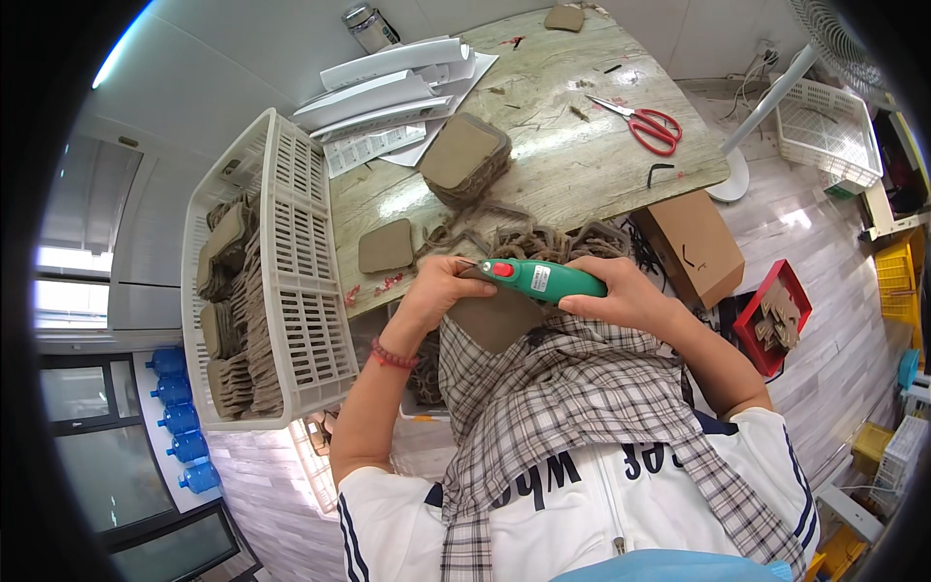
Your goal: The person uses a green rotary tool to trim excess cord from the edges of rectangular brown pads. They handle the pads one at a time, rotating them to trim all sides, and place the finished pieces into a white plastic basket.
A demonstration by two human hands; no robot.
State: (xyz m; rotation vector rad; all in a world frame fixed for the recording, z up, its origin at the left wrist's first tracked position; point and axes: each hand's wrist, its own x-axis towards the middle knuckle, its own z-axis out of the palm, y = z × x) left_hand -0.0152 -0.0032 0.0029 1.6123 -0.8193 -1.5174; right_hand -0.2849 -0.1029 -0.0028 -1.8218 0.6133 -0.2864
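My right hand (619, 293) is wrapped round a green handheld electric cutter (561, 280) with a red button near its tip, which points left. My left hand (436, 291) pinches the edge of a flat brown pad (497, 318), held over my checked apron (572, 388). The cutter's tip meets the pad's edge by my left fingers; the blade is too small to make out. On the table a single brown pad (386, 246) lies left of my left hand. Behind it stands a stack of similar pads (465, 152). Cut-off brown strips (533, 240) heap at the table's near edge.
A white slatted crate (315, 281) of stacked pads stands at the left. Red-handled scissors (652, 128), papers (388, 92) and a steel flask (369, 27) are on the table (562, 155). Right of me are a cardboard box (690, 247), a red tray (749, 325) and a fan (839, 39).
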